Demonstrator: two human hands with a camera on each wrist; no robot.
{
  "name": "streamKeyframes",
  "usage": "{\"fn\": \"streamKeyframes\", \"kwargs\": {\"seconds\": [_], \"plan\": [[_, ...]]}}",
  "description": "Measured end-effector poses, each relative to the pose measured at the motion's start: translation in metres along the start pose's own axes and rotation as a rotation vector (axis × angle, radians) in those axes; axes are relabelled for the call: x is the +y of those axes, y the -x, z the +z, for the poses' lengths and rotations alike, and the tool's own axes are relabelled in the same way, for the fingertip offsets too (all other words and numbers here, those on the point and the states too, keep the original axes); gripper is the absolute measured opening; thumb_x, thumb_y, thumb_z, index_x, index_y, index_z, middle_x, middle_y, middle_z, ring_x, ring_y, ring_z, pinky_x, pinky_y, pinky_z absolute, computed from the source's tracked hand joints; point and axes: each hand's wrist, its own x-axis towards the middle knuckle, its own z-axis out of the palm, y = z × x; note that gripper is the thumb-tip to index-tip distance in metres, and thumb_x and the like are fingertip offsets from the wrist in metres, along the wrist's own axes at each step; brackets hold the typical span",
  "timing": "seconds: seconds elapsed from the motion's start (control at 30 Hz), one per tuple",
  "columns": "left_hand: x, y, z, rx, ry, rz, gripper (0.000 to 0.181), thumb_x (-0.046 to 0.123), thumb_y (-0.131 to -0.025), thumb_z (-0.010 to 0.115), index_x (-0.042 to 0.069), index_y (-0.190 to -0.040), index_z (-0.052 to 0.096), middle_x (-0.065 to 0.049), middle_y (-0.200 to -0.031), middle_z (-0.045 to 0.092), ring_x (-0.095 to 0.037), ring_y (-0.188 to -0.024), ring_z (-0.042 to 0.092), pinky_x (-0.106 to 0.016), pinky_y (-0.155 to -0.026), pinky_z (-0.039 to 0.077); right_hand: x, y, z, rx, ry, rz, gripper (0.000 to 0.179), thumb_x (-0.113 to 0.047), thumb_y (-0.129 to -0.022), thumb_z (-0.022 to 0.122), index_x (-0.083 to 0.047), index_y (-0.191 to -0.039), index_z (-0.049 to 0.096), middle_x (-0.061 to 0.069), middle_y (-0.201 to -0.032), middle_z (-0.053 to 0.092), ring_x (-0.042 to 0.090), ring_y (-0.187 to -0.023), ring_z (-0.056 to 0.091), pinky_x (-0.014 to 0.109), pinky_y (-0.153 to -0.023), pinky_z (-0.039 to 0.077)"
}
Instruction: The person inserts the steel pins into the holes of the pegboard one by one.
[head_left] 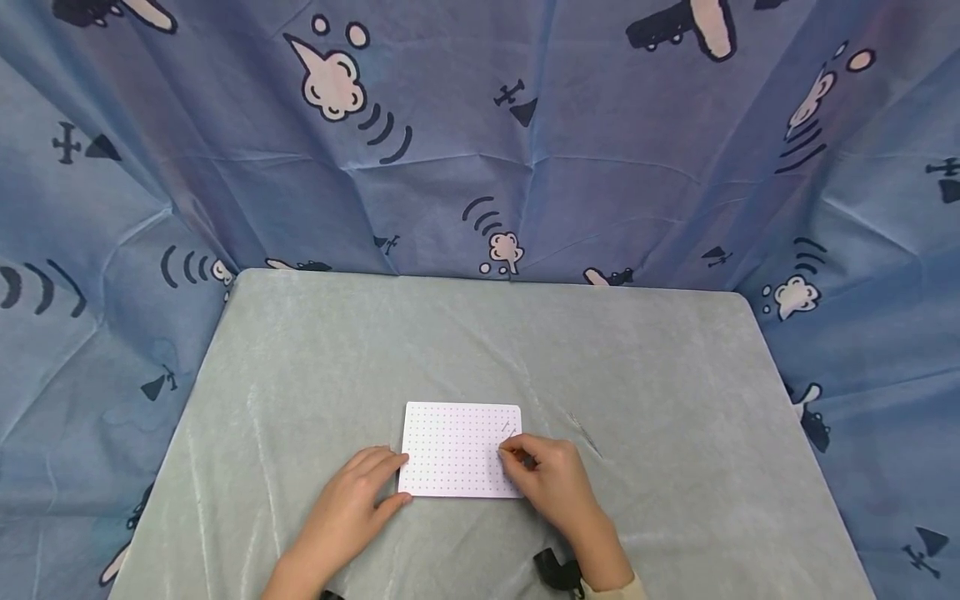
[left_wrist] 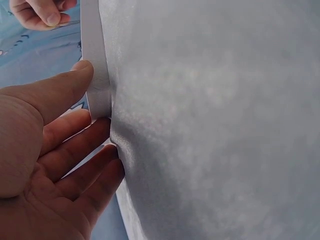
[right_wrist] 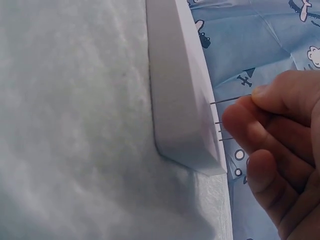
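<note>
A white board point(head_left: 453, 450) with a grid of small dots or holes lies on the table. My right hand point(head_left: 555, 483) is over its right side and pinches a thin metal pin point(right_wrist: 230, 99) between thumb and forefinger. In the right wrist view the pin's far end meets the board's face. Several similar pins point(right_wrist: 226, 139) stick out of the face nearby, close to the right edge. My left hand point(head_left: 348, 504) touches the board's left edge with its fingers fairly straight. Its thumb rests by the near left corner.
Right of the board, thin metal pins point(head_left: 586, 435) lie on the grey cloth-covered table point(head_left: 675, 375); how many I cannot tell. A black object point(head_left: 557, 571) is beside my right wrist. Blue printed curtains point(head_left: 450, 125) hang round the table's back and sides.
</note>
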Motion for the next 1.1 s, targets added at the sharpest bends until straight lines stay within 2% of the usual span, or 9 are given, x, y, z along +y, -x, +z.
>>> {"fn": "streamKeyframes", "kwargs": {"seconds": [0.37, 0.57, 0.8, 1.1], "plan": [[0.000, 0.001, 0.000, 0.006, 0.000, 0.002, 0.055, 0.021, -0.081, 0.100, 0.004, -0.128, 0.077, -0.006, -0.126, 0.076, -0.026, -0.126, 0.067, -0.045, -0.113, 0.056, -0.001, 0.004, -0.008, -0.011, -0.001, 0.079, 0.021, 0.005, -0.081, 0.093, -0.012, -0.089, 0.083, -0.009, -0.077, 0.076, -0.008, -0.058, 0.050, 0.011, -0.047, 0.045], [0.000, 0.001, 0.000, 0.006, 0.004, 0.001, 0.055, 0.020, -0.080, 0.100, 0.004, -0.128, 0.077, -0.006, -0.126, 0.076, -0.026, -0.125, 0.067, -0.045, -0.112, 0.057, 0.003, 0.004, -0.022, 0.023, 0.065, 0.117, 0.022, 0.005, -0.081, 0.093, -0.012, -0.090, 0.084, -0.010, -0.076, 0.074, -0.005, -0.060, 0.054, 0.012, -0.051, 0.048], [0.000, 0.001, 0.001, 0.011, 0.002, 0.001, 0.055, 0.020, -0.080, 0.100, 0.004, -0.128, 0.077, -0.007, -0.127, 0.076, -0.027, -0.126, 0.067, -0.046, -0.112, 0.056, 0.016, 0.003, -0.042, 0.081, 0.117, 0.177, 0.021, 0.006, -0.082, 0.093, -0.009, -0.093, 0.084, -0.005, -0.079, 0.077, 0.000, -0.066, 0.065, 0.014, -0.057, 0.055], [0.000, 0.000, 0.001, 0.007, 0.000, 0.000, 0.055, 0.020, -0.080, 0.100, 0.003, -0.128, 0.077, -0.007, -0.127, 0.076, -0.027, -0.126, 0.067, -0.046, -0.113, 0.056, 0.036, 0.010, -0.064, 0.104, 0.171, 0.270, 0.013, 0.000, -0.091, 0.088, -0.010, -0.098, 0.083, -0.004, -0.084, 0.077, 0.007, -0.070, 0.067, 0.015, -0.060, 0.054]]}}
